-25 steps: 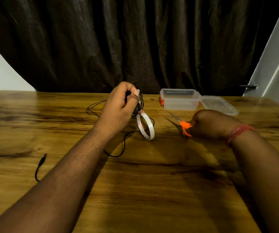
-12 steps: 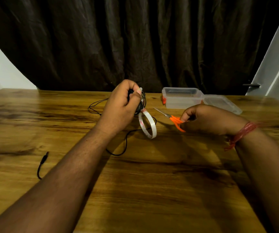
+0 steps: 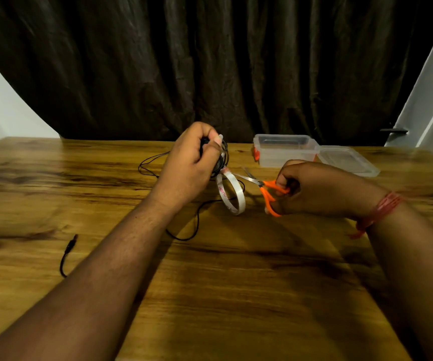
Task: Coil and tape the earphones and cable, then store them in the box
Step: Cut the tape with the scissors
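Note:
My left hand [image 3: 190,162] grips a coil of black earphone cable [image 3: 223,157] above the wooden table [image 3: 236,282]. A white tape roll [image 3: 231,195] hangs from the coil by a short strip of tape. My right hand [image 3: 312,187] holds orange-handled scissors [image 3: 266,190], with the open blades pointing left at the strip just below the coil. A loose black loop of cable [image 3: 184,230] trails on the table under my left wrist. The clear plastic box [image 3: 284,149] stands open at the back right.
The box's clear lid [image 3: 345,160] lies flat just right of the box. A black cable end with a jack plug [image 3: 69,250] lies at the left. A dark curtain hangs behind the table's far edge.
My right hand lifted the scissors off the table and brought them left, up to the tape strip. The blades have opened. My left hand kept the coil raised.

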